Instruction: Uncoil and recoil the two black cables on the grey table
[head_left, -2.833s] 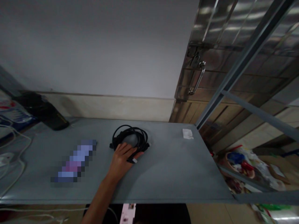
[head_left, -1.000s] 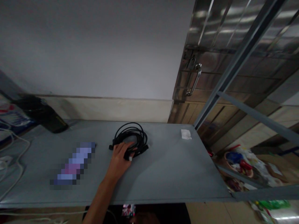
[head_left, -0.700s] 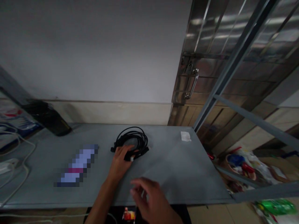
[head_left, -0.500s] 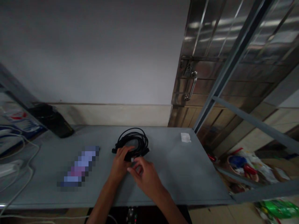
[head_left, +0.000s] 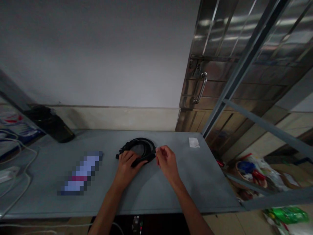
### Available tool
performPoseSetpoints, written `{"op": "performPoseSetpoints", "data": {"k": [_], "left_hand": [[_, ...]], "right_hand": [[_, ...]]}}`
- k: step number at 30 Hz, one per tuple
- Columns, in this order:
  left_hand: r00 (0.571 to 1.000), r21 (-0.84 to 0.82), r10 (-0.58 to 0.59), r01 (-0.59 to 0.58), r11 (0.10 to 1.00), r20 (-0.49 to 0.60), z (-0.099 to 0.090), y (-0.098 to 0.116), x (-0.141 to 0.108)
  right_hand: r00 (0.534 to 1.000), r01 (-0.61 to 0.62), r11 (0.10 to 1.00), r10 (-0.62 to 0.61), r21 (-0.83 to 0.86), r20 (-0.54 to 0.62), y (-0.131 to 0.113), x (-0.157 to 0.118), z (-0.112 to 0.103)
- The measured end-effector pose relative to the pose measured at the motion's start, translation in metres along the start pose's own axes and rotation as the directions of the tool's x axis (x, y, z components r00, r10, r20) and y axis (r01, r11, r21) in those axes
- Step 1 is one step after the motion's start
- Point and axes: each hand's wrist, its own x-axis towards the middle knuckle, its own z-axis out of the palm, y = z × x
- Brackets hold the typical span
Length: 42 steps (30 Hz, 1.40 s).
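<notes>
A coiled black cable (head_left: 146, 143) lies on the grey tabletop in front of me. My left hand (head_left: 127, 164) is closed over the near left side of the coil, its thumb along the lower strands. At the coil's right edge, my right hand (head_left: 167, 160) is in a pinch, thumb and forefinger together beside the dark cable end. What exactly sits between those fingertips is too small to make out. A dark plug-like end shows at the coil's left, just past my left fingers.
A blurred-out phone-like object (head_left: 83, 173) lies to the left. Beyond it are a black container (head_left: 52, 124) and white cords with a white block (head_left: 9, 174). A small white paper (head_left: 194, 142) lies at the back right. Grey metal posts (head_left: 234, 75) flank the table (head_left: 210, 182).
My right hand has moved right and slightly away from me, from the coil's near side to its right edge. My left hand has spread further over the coil, which looks tighter.
</notes>
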Motion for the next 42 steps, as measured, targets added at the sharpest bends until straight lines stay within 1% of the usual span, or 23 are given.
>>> {"op": "performPoseSetpoints", "data": {"k": [2,5,7,10,12,14,16,18,20,24,26,28,31,34,36,38,40,42], "left_hand": [[0.999,0.062,-0.043,0.042,0.997,0.010,0.002,-0.001,-0.002],[0.990,0.122,-0.138,0.132,0.984,0.038,0.001,0.000,-0.004],[0.980,0.115,-0.186,0.177,0.977,0.067,-0.001,0.004,-0.003],[0.964,0.067,-0.256,0.252,0.965,0.074,-0.006,0.009,0.000],[0.934,0.055,-0.356,0.354,0.933,0.033,-0.006,0.009,0.001],[0.883,0.055,-0.469,0.470,0.881,-0.032,-0.004,0.005,0.002],[0.829,0.025,-0.552,0.556,0.831,-0.087,0.000,-0.003,0.001],[0.793,-0.025,-0.602,0.602,0.798,-0.098,0.004,-0.012,-0.002],[0.773,-0.067,-0.629,0.626,0.777,-0.078,0.008,-0.020,-0.004],[0.751,-0.147,-0.660,0.649,0.746,-0.030,0.017,-0.029,-0.006],[0.737,-0.182,-0.676,0.662,0.727,-0.021,0.025,-0.029,-0.004],[0.738,-0.211,-0.675,0.659,0.722,-0.004,0.036,-0.025,-0.002],[0.757,-0.248,-0.652,0.639,0.728,0.035,0.058,-0.007,-0.001],[0.777,-0.267,-0.625,0.620,0.738,0.077,0.077,0.024,-0.006],[0.787,-0.261,-0.607,0.612,0.746,0.110,0.085,0.043,-0.009],[0.784,-0.241,-0.609,0.619,0.747,0.125,0.087,0.053,-0.006],[0.777,-0.234,-0.623,0.624,0.745,0.089,0.085,0.048,0.005],[0.777,-0.276,-0.630,0.608,0.744,0.013,0.080,0.030,0.024]], "right_hand": [[0.999,0.033,0.995,-0.032,-0.089,0.010,0.012,0.019,-0.006],[0.994,0.105,0.966,-0.097,-0.234,0.049,0.034,0.045,-0.006],[0.987,0.156,0.941,-0.134,-0.299,0.093,0.047,0.059,-0.001],[0.965,0.234,0.917,-0.180,-0.323,0.190,0.062,0.069,0.008],[0.946,0.282,0.909,-0.210,-0.308,0.248,0.069,0.069,0.013],[0.931,0.316,0.904,-0.236,-0.289,0.279,0.074,0.066,0.016],[0.924,0.331,0.904,-0.252,-0.271,0.289,0.077,0.063,0.016],[0.921,0.334,0.908,-0.257,-0.252,0.292,0.079,0.061,0.015],[0.921,0.332,0.915,-0.261,-0.231,0.290,0.079,0.060,0.014],[0.934,0.308,0.934,-0.260,-0.180,0.246,0.083,0.060,0.016],[0.952,0.268,0.950,-0.236,-0.161,0.194,0.086,0.061,0.017],[0.971,0.217,0.965,-0.199,-0.146,0.131,0.090,0.066,0.014],[0.988,0.151,0.981,-0.148,-0.118,0.040,0.095,0.078,-0.002],[0.994,0.089,0.993,-0.094,-0.082,-0.058,0.098,0.094,-0.027],[0.992,0.053,0.997,-0.059,-0.055,-0.111,0.099,0.102,-0.044],[0.989,0.033,0.999,-0.037,-0.029,-0.140,0.097,0.108,-0.055],[0.988,0.032,0.999,-0.032,-0.003,-0.153,0.094,0.108,-0.060],[0.985,0.041,0.999,-0.038,0.019,-0.169,0.088,0.106,-0.063]]}}
